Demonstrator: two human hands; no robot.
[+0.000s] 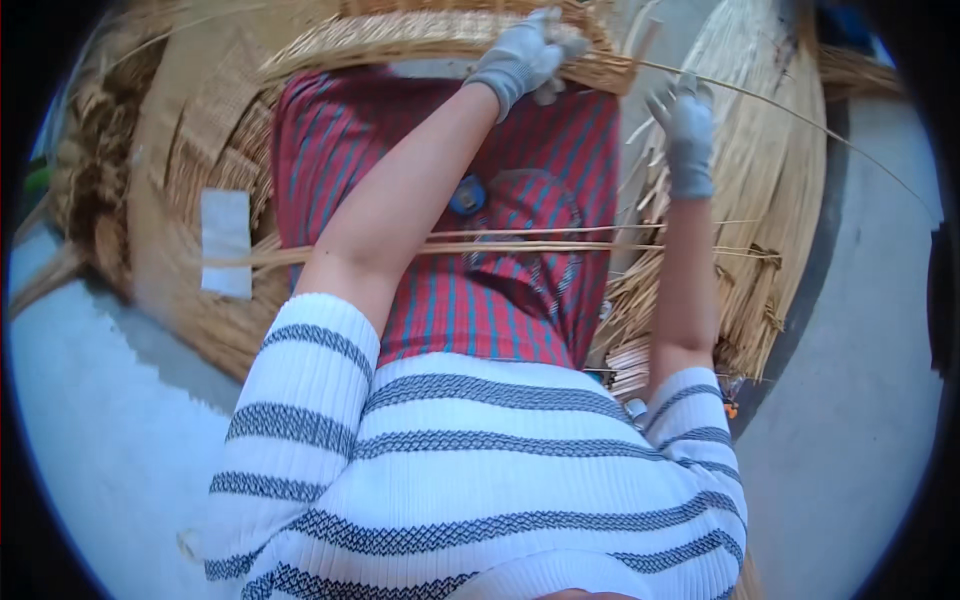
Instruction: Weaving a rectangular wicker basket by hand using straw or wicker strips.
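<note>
A woven wicker basket [400, 38] lies across the far end of my lap, its near side toward me. My left hand [522, 58], in a light grey glove, is closed on the basket's edge near its right corner. From that corner a long thin cane strand [770, 95] runs off to the right and curves down. My right hand [686, 135], also gloved, is raised just below the strand, fingers apart and stretched up. Its fingertips come close to the strand; whether they touch it cannot be made out.
Several loose strands [540, 246] lie across my red striped apron [440, 320], with a small blue object [467, 195] on it. Bundles of pale strands [745, 200] spread at right. Woven mats [215, 130] and a white sheet [226, 242] are at left, above grey floor [90, 350].
</note>
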